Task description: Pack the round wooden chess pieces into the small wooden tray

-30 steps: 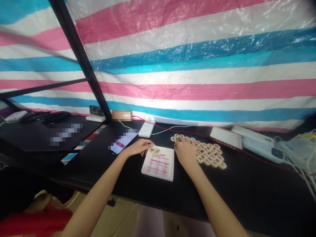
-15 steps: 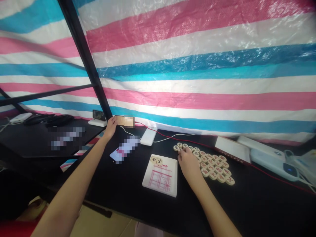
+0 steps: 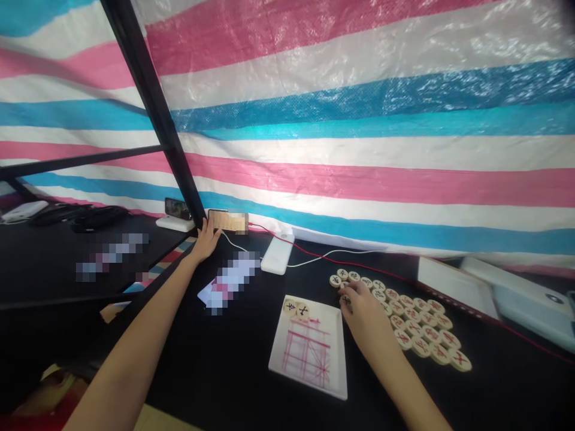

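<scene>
My left hand reaches to the back of the black table, its fingers touching a small tan box against the striped tarp. My right hand rests, fingers curled, on the near-left edge of a cluster of several round wooden game pieces with red marks. A white folded board with red grid lines lies between my arms, and two round pieces sit on its far end.
A phone lies left of the board, a white power bank with a red cable behind it. A flat white box and white devices are at right. A black post rises at left, beside another black table.
My left hand left the white board and stretched to the tan box at the back. My right hand stayed on the pieces. The view shifted left and closer.
</scene>
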### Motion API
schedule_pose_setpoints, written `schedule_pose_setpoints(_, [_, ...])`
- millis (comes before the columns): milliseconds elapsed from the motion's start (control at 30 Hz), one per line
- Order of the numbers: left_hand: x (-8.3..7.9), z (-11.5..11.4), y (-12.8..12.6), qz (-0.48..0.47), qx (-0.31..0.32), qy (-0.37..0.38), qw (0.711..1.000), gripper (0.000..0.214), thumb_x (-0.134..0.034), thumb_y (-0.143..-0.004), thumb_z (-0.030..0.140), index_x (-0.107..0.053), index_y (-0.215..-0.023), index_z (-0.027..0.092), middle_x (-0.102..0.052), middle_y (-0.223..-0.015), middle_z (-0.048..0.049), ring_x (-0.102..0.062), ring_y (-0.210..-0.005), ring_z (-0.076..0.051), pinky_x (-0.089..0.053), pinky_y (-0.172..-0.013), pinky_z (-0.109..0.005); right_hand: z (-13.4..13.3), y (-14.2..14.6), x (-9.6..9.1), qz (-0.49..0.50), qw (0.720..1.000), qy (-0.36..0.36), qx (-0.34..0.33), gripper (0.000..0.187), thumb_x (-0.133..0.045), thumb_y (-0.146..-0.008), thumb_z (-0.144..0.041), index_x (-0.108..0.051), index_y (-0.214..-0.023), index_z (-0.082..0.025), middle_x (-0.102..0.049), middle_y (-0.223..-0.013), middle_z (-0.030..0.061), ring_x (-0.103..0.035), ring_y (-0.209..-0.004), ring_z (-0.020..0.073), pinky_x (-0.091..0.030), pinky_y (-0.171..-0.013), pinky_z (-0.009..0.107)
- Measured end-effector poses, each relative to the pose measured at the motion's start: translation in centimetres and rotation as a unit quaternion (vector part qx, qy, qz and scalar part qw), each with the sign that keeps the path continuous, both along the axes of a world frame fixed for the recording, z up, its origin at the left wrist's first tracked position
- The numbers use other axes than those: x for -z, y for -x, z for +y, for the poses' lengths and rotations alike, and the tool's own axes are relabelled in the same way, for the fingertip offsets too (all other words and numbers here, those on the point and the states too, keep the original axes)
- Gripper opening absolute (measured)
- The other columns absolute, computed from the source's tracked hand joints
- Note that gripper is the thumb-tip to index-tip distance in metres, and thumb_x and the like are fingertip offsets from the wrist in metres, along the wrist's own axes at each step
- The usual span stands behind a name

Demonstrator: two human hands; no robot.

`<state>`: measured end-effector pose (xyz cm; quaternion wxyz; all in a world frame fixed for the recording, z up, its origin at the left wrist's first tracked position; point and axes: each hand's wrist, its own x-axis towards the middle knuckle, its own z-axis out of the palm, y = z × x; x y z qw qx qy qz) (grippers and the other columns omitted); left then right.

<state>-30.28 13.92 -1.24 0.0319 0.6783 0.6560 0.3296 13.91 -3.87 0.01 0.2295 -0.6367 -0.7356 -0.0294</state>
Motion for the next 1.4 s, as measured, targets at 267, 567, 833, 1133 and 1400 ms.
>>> schedule_pose_setpoints(267, [0.0, 1.0, -0.5, 0.002, -0.013, -0.004, 1.000, 0.070, -0.025, -0.090, 0.048, -0.002, -0.147, 0.014, -0.006, -0.154, -0.0153, 0.003, -0.141, -0.031, -0.003, -0.107, -0.062, 0.0, -0.2, 0.2, 0.002, 1.000, 0.000, -0.005, 0.021, -0.044, -0.082, -0.012, -0.064, -0.084, -0.018, -0.059, -0.103, 0.0081, -0.060, -0.073, 0.0166, -0.045, -0.064, 0.029])
schedule_pose_setpoints(567, [0.1, 1.7, -0.4, 0.029, -0.036, 0.009, 0.999, 0.074, -0.026, -0.089, 0.053, -0.003, -0.147, 0.013, -0.007, -0.154, -0.0159, 0.002, -0.141, -0.033, -0.007, -0.107, -0.062, 0.0, -0.3, 0.6, -0.022, 1.000, -0.018, -0.004, 0.021, -0.043, -0.084, -0.016, -0.064, -0.085, -0.019, -0.059, -0.103, 0.0078, -0.061, -0.069, 0.0164, -0.046, -0.062, 0.032])
schedule_pose_setpoints(833, [0.3, 1.8, -0.4, 0.072, -0.036, 0.000, 0.997, 0.076, -0.026, -0.089, 0.055, -0.004, -0.147, 0.011, -0.009, -0.154, -0.0177, 0.000, -0.141, -0.033, -0.007, -0.107, -0.062, -0.3, 0.0, 0.4, -0.053, 0.998, -0.022, 0.004, 0.023, -0.041, -0.086, -0.015, -0.064, -0.086, -0.020, -0.061, -0.104, 0.0073, -0.062, -0.072, 0.0180, -0.044, -0.059, 0.031])
schedule_pose_setpoints(1133, [-0.1, 1.5, -0.6, 0.020, -0.042, -0.014, 0.999, 0.074, -0.027, -0.090, 0.052, -0.005, -0.147, 0.011, -0.014, -0.153, -0.0188, -0.002, -0.141, -0.033, -0.006, -0.107, -0.063, -0.4, -0.5, 0.2, -0.055, 0.998, -0.032, 0.020, 0.012, -0.046, -0.083, -0.022, -0.055, -0.091, -0.020, -0.062, -0.092, 0.0064, -0.061, -0.073, 0.0216, -0.043, -0.061, 0.034])
schedule_pose_setpoints(1400, [-0.1, 0.8, -0.2, -0.015, -0.033, -0.039, 0.999, 0.073, -0.028, -0.089, 0.055, -0.009, -0.147, 0.015, -0.016, -0.153, -0.0162, -0.003, -0.141, -0.033, -0.006, -0.108, -0.061, 0.3, -0.9, 1.0, 0.004, 0.999, -0.048, -0.010, 0.013, -0.045, -0.081, -0.021, -0.057, -0.077, -0.020, -0.063, -0.076, 0.0053, -0.059, -0.064, 0.0197, -0.039, -0.058, 0.031])
